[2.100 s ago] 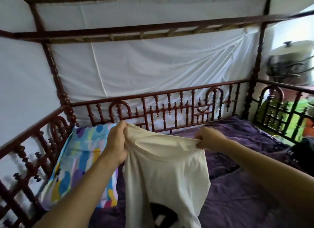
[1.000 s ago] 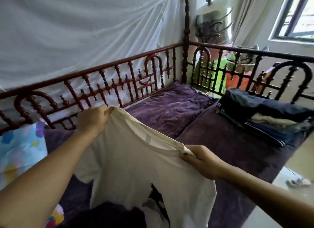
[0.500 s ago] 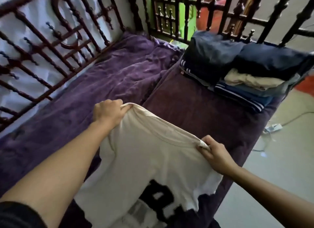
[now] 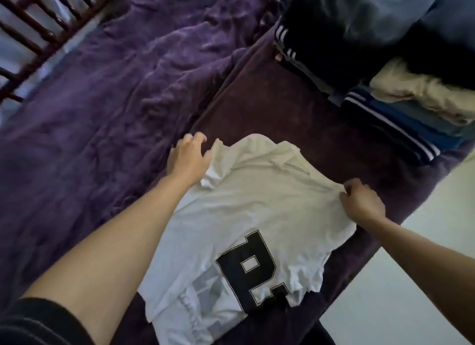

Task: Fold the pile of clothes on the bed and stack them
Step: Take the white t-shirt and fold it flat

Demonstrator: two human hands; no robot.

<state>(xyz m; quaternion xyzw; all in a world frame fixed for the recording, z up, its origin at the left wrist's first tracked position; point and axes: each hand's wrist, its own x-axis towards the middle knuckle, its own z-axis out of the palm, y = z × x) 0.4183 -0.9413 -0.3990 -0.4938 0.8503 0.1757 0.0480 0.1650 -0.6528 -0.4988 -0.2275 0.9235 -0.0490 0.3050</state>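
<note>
1 white T-shirt [image 4: 244,208] lies print-up on the maroon blanket [image 4: 282,100], near the folded stack [image 4: 385,87] but not touching it. Right hand [image 4: 362,203] pinches a shoulder; left hand [image 4: 189,155] is curled at the other shoulder, grip unclear. Risk: the bunched collar folds in crooked, and the hem farthest from the stack slips off the bed. 1 stack, 2 hands.

The white T-shirt [image 4: 246,198] is partly out of sight: the left forearm [image 4: 123,241] covers its left side, and its hem runs off the near edge. The near end of its black block print [image 4: 253,270] is crumpled, so the letters cannot be read. Whether the left hand [image 4: 189,159] grips the shoulder cloth or only touches it cannot be told. The right hand [image 4: 362,203] hides its fingertips in a pinch of the other shoulder. The stack of folded clothes [image 4: 372,61], far right, is blurred and cut by two edges. The bed rail [image 4: 51,47], far left, is cropped and smeared.
</note>
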